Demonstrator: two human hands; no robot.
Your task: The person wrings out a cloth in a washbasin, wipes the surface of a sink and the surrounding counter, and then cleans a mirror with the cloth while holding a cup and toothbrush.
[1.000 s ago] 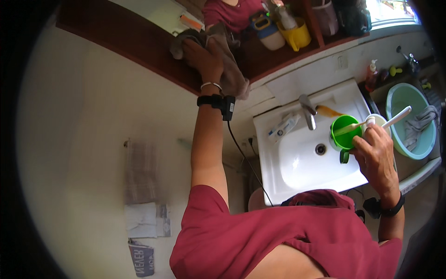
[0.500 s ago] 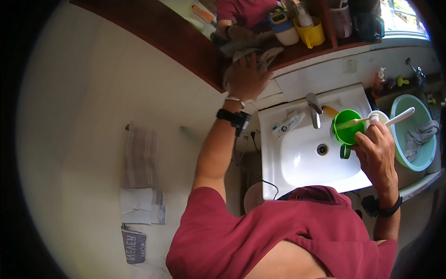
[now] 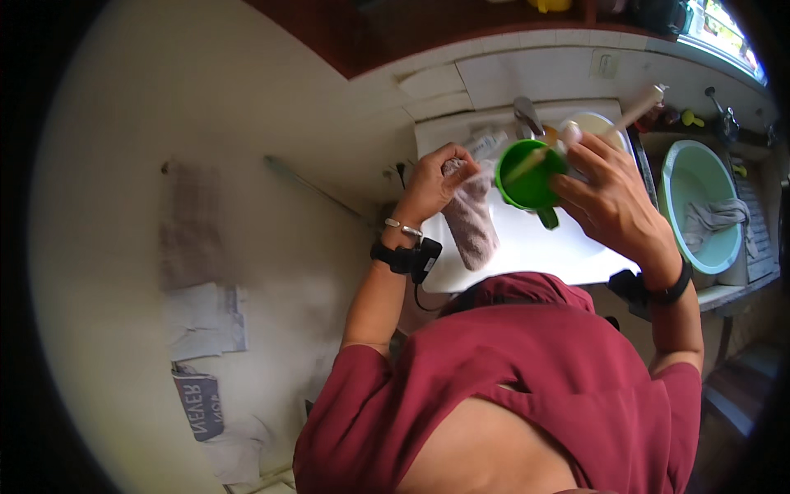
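My left hand [image 3: 443,183] pinches the top of a greyish-pink face towel [image 3: 473,224], which hangs over the left side of the white sink [image 3: 559,259]. Close to its right, my right hand [image 3: 613,191] grips a green mug [image 3: 520,191], tilted with its mouth facing up toward me. A toothbrush [image 3: 527,165] leans inside the mug, and a pale-handled brush [image 3: 638,109] sticks out past my right fingers; blur hides its head. A cream round vessel [image 3: 594,123] shows behind that hand; I cannot tell whether my fingers touch it.
A toothpaste tube [image 3: 485,142] lies beside the faucet [image 3: 527,114]. Right of the sink, a pale green basin [image 3: 687,257] holds a grey cloth [image 3: 712,218]. A brown wooden shelf [image 3: 395,41] runs above. Cloths [image 3: 189,218] hang on the left wall.
My left hand has come down from the shelf, where it was on a cloth, to above the sink with the towel. The right hand has moved left with the green mug. The view has shifted.
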